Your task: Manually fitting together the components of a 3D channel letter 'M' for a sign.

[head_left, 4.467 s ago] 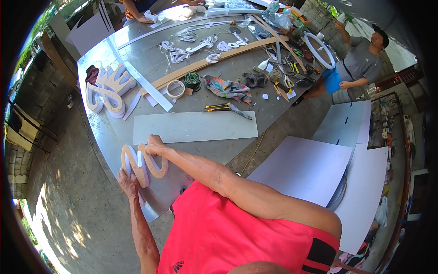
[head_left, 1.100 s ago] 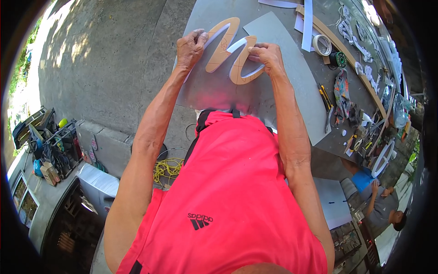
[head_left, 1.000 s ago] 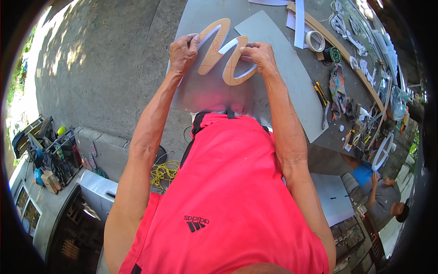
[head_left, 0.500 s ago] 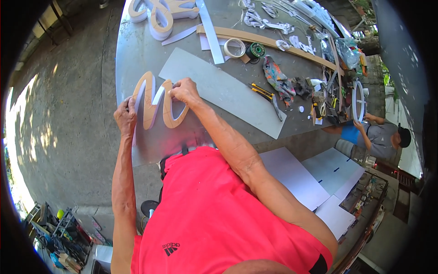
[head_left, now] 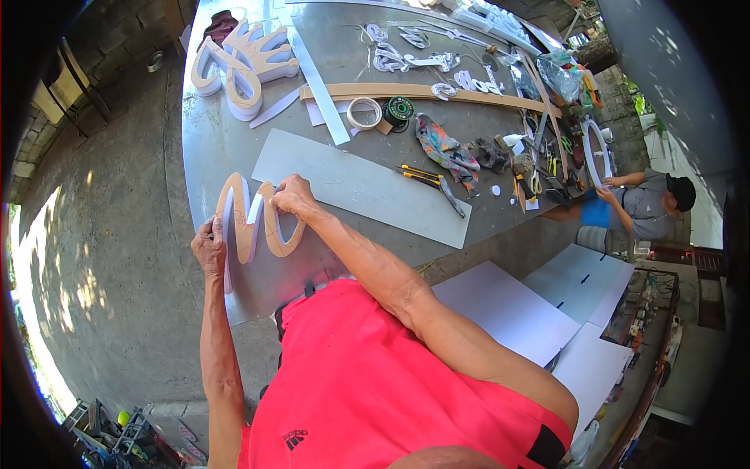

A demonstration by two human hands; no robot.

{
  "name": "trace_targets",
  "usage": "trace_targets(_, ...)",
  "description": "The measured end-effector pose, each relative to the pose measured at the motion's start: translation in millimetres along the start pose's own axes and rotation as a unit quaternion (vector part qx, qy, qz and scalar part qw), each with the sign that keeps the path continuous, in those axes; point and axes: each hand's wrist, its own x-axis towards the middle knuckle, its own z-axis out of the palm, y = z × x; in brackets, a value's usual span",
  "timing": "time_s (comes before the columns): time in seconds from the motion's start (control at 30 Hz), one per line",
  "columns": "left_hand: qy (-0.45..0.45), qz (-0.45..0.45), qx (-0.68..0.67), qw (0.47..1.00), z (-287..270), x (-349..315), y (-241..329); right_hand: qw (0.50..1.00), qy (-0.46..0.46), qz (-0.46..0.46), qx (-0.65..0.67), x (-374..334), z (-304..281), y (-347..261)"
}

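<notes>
A curvy cut-out letter (head_left: pixel 245 236) with a tan face and white side walls lies at the near left of the metal table. Pencil-like lines mark its face. My left hand (head_left: pixel 208 246) grips its left edge, thumb on top, with the lower fingers partly hidden. On the other side, my right hand (head_left: pixel 295 195) pinches the top of the letter's right-hand stroke. A long grey-white flat panel (head_left: pixel 351 184) lies just beyond my right hand. Two yellow-and-black cutters (head_left: pixel 422 175) and a grey-handled tool (head_left: pixel 451 197) rest on that panel.
More tan-faced cut-out shapes (head_left: pixel 254 59) stand at the far left of the table (head_left: pixel 223 141). Behind the panel are a tape roll (head_left: pixel 363 113), a green spool (head_left: pixel 398 111), a patterned cloth (head_left: pixel 445 148) and long tan strips (head_left: pixel 437 94). At right, another person (head_left: pixel 648 203) holds a white ring.
The view has shifted, so the table's far part shows more and everything sits lower. Both hands keep their hold on the letter, which stays in about the same place on the table.
</notes>
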Motion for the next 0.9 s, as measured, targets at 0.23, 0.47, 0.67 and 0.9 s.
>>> trace_targets(0.23,-0.064,-0.034,0.004,0.997,-16.4,4.7,6.4,0.998,-0.012,0.017,0.054,-2.0,4.5,1.3)
trace_targets(0.47,-0.008,-0.018,-0.007,1.0,-7.1,-4.0,6.8,0.991,-0.056,0.009,0.123,7.5,3.8,10.5)
trace_targets(0.67,0.005,0.081,0.042,0.996,1.6,1.1,22.3,0.994,-0.024,-0.011,0.102,23.9,1.1,25.7)
trace_targets(0.9,-0.024,0.071,0.047,0.996,-2.2,0.2,5.3,0.998,-0.005,0.01,0.067,-1.8,0.8,-2.0)
